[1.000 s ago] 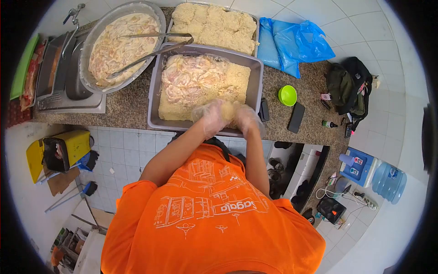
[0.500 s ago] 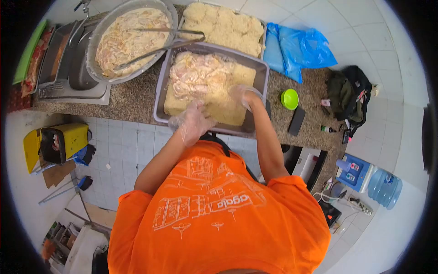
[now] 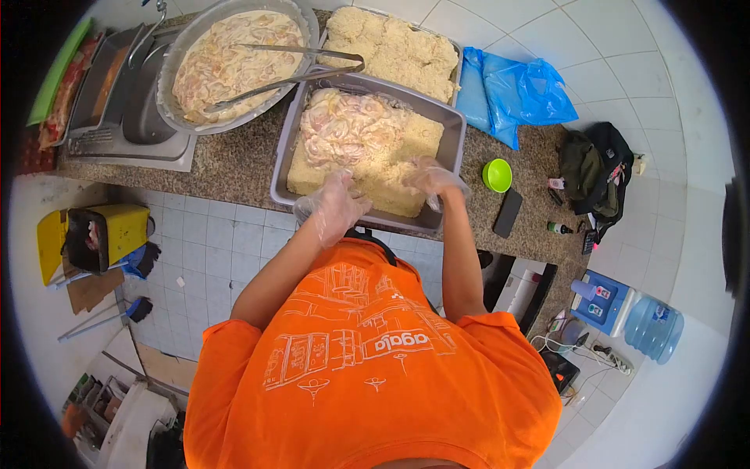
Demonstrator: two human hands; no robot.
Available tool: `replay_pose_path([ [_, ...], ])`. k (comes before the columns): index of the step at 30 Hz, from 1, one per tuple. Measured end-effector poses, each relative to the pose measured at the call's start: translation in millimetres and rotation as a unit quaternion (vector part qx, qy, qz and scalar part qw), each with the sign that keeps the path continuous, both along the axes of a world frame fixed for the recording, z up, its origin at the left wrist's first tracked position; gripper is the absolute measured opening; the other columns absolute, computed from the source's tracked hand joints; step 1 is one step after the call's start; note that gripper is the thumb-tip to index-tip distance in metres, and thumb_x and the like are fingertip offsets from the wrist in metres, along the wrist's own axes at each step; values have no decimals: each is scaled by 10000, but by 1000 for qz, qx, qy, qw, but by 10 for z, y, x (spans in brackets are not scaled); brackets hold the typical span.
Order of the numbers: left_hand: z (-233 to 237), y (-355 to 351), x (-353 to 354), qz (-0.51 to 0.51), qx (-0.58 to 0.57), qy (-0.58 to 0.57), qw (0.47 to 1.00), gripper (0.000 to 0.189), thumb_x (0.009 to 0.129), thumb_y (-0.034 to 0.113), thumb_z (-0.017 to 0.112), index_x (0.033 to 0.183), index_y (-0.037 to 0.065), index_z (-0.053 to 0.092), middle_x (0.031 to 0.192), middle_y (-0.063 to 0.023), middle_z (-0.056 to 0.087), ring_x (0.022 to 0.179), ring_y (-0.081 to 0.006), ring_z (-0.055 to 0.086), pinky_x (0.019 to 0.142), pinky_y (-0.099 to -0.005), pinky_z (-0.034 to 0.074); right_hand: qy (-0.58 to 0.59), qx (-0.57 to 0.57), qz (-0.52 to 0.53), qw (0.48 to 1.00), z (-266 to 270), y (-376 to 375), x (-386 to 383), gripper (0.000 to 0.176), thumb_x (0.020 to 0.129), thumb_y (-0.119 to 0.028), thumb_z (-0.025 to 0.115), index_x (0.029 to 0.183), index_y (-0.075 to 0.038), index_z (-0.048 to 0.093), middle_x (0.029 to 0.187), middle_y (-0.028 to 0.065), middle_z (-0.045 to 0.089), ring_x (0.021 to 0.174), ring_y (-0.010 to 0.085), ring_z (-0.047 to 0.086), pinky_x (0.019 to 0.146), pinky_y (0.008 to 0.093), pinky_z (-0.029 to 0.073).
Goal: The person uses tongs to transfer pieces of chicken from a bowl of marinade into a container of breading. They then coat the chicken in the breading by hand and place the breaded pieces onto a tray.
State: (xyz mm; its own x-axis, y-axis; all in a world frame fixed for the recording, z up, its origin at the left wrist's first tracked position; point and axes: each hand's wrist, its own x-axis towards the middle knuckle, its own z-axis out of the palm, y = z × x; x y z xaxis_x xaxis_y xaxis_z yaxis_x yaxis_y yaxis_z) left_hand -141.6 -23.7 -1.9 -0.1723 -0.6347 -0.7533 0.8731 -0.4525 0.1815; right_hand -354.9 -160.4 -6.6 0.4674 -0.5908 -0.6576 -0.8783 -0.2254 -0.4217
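Note:
A grey tub holds pale breadcrumbs, with a heap of wet, batter-coated raw meat pieces, probably chicken, at its upper left. My left hand, in a clear plastic glove, is over the tub's near edge at the crumbs below the meat. Its fingers are apart, and no piece shows in them. On the right side of the tub my gloved right hand has its fingers curled in the breadcrumbs, with a loose clump of crumbs at the fingertips. Its palm is hidden.
A large bowl of battered meat stands at left, with metal tongs across its rim. Behind is a tray of crumbed pieces. Rightward lie blue plastic bags, a green bowl, a phone and a backpack.
My right hand has turned slightly and its fingers have curled in the crumbs, where a clump now shows. My left hand stays almost in place. The whole view has shifted slightly.

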Motion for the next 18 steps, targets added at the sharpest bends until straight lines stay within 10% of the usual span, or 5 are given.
replay_pose_path([
  [4,110,-79,-112,-12,51,-40,998,673,950,325,399,1471,-43,186,1540,-223,214,1426,-442,178,1181,-531,139,-82,-247,-156,953,493,470,102,503,804,-253,682,1235,-8,595,1145,264,630,1030,366,630,892,417,487],
  [12,-422,-347,-556,-146,-11,-21,989,535,1020,368,255,1344,-15,439,1355,-186,521,1240,-312,525,1067,-501,401,132,-45,29,990,360,821,221,421,906,-239,430,1224,-32,613,1184,222,633,1109,397,607,961,422,471],
  [14,-629,-386,-788,-147,-19,-12,989,535,1021,370,247,1339,-11,448,1343,-187,532,1238,-311,527,1064,-494,404,80,-86,-282,952,-28,886,222,458,919,-298,386,1202,-38,634,1189,224,632,1126,401,598,953,423,469],
  [15,-698,-395,-845,-150,-25,-2,988,537,1023,373,240,1334,-7,456,1330,-188,542,1236,-310,529,1061,-488,407,65,-55,-234,969,-703,786,-60,442,912,-298,419,1163,-10,640,1202,257,611,1129,425,584,951,439,466],
  [18,-582,-408,-881,-159,-47,67,984,545,1020,380,236,1330,-7,460,1316,-184,553,1219,-305,540,1058,-492,409,-11,0,-362,932,-197,760,42,427,912,-303,432,1118,8,638,1213,300,583,1131,441,571,950,458,456],
])
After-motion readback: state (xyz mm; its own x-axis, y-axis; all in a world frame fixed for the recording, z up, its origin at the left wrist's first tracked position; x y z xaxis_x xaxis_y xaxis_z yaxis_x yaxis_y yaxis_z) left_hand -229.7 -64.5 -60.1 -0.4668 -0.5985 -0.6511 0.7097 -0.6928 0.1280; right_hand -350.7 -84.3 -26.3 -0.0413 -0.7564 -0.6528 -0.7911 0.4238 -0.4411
